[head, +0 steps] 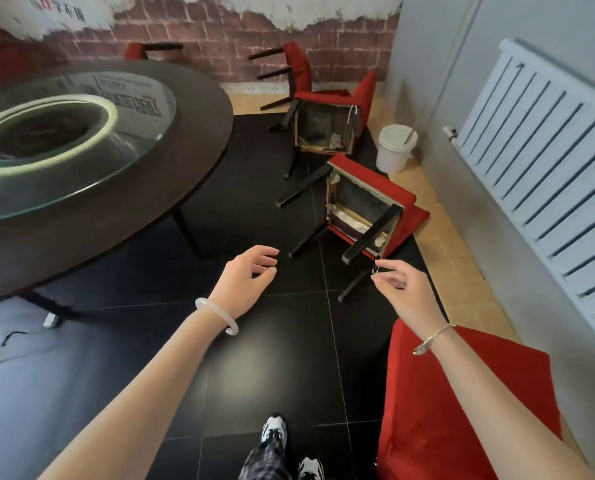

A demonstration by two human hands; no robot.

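A red upholstered chair (368, 206) lies tipped over on the black tiled floor, its underside and dark legs facing me. My left hand (245, 277) reaches out above the floor with loosely curled fingers and holds nothing. My right hand (405, 289) hovers just short of the nearest chair leg (372, 235), fingers relaxed. Something small and pale shows at its fingertips; I cannot tell what it is. Neither hand touches the chair.
A second overturned red chair (327, 123) lies farther back, a third (296, 64) by the brick wall. A round dark table (171, 188) with a glass turntable fills the left. A white bucket (394, 147), a radiator (545, 161) and a red cushion (438, 403) stand on the right.
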